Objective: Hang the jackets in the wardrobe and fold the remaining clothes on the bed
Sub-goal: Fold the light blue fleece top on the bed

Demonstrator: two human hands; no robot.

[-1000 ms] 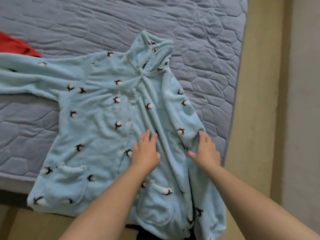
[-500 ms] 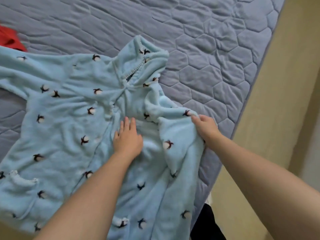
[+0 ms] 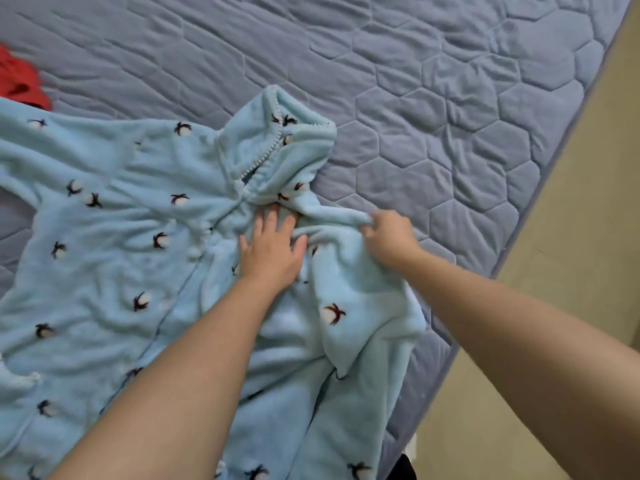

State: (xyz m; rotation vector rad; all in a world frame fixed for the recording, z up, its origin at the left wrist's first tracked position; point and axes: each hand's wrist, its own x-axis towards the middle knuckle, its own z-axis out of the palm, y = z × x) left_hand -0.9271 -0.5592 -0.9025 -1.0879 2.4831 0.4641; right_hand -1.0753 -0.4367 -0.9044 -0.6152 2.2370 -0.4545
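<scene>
A light blue fleece robe (image 3: 145, 278) with small dark-and-white motifs lies spread front-up on the bed (image 3: 433, 109), collar toward the far side. Flat on its chest just below the collar rests my left hand (image 3: 273, 251), fingers straight and spread. Beside it, near the right shoulder, my right hand (image 3: 388, 237) pinches a bunched fold of the robe's right sleeve. That sleeve is doubled back over the robe's right side. The robe's hem runs out of view at the bottom.
A grey-blue quilted cover with a hexagon pattern spreads over the bed. A red garment (image 3: 20, 84) lies at the far left edge. Along the right runs the bed's edge, with beige floor (image 3: 571, 237) beyond. Something dark (image 3: 401, 467) sits on the floor by the bed's corner.
Both hands have slid up the robe from its waist toward the collar. My right hand went from lying flat to pinching the right sleeve and has drawn it inward over the robe.
</scene>
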